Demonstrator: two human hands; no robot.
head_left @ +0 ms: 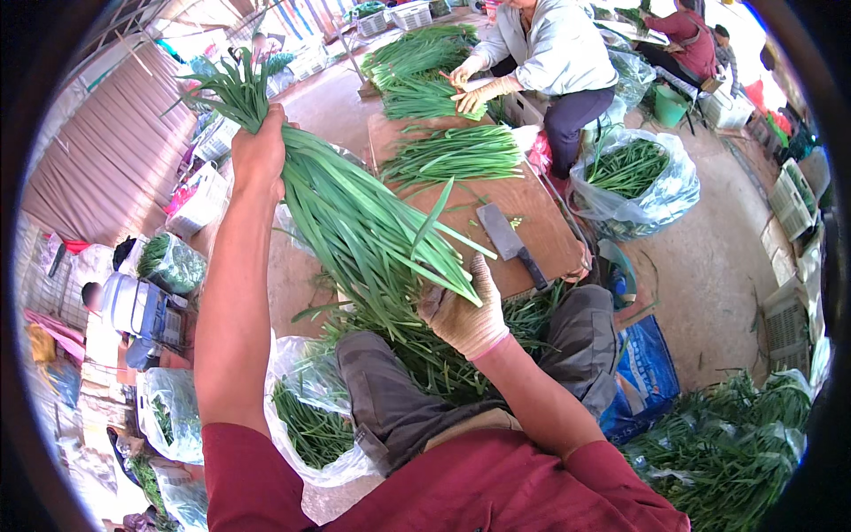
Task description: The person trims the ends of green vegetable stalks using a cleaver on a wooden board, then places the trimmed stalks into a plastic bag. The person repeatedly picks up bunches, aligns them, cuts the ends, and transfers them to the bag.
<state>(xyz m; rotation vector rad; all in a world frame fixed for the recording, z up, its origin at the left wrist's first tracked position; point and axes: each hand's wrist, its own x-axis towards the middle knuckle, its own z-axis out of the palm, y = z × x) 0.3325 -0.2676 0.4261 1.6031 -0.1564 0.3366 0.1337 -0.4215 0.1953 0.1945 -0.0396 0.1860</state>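
Note:
My left hand (258, 156), bare, is raised and closed around a large bunch of Chinese chives (352, 213) near its leafy end. The bunch slants down to the right across the view, and a few blades stick out from it. My right hand (465, 309) wears a knitted glove with soiled fingertips. It cups the lower end of the bunch, fingers curled and partly covered by the stalks. Beyond it, a cleaver (502, 233) with a dark handle lies on a brown board (432, 206). Loose chives (452, 372) heap between my knees.
Across the board, a gloved co-worker (558, 53) handles chives. A trimmed pile (459, 156) lies on its near part. Plastic bags of chives stand at left (312, 425) and right (631, 166). A blue sack (645, 372) and a large chive heap (725, 445) lie by my right leg.

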